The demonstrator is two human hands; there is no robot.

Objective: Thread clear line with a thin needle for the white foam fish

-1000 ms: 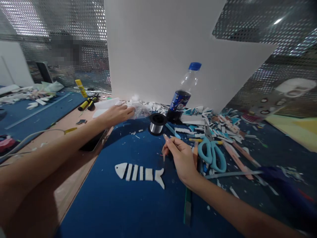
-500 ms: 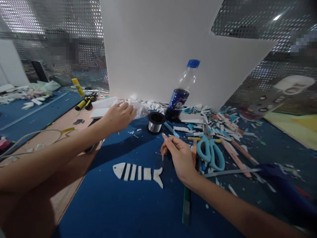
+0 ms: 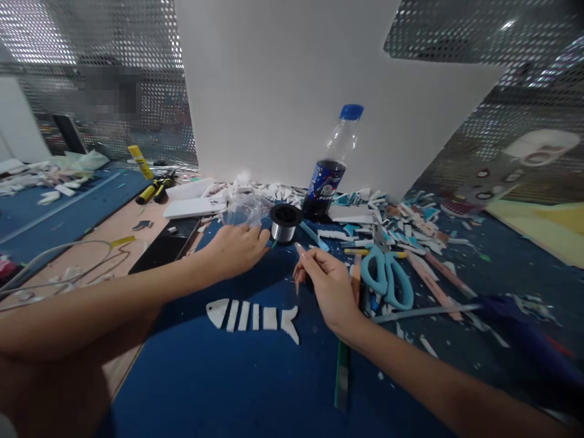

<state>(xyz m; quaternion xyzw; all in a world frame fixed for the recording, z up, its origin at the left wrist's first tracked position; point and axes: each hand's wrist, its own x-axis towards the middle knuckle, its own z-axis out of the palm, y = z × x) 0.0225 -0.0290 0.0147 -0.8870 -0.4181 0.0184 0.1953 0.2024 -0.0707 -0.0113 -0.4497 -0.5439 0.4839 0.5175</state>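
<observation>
My left hand (image 3: 241, 248) is closed over the blue table, just left of a black spool (image 3: 283, 232) wound with fine, shiny line. A tiny greenish bit shows at its fingertips, too small to name. To the right of the spool, the thumb and fingers of my right hand (image 3: 326, 280) are pinched together; what they hold, if anything, is too fine to make out. Below both hands lies a white fish (image 3: 270, 318) cut into several separate pieces, with a small eye hole in the head piece.
A cola bottle (image 3: 325, 182) stands behind the spool. Light-blue scissors (image 3: 396, 286) lie right of my right hand, amid foam scraps (image 3: 410, 225). A green-edged cutter (image 3: 342, 377) sits nearer me. A clear plastic bag (image 3: 241, 210) and a black phone (image 3: 159, 248) are leftward.
My left hand has moved right and toward me, from the plastic bag to beside the spool, uncovering the phone. My right hand stays in nearly the same place.
</observation>
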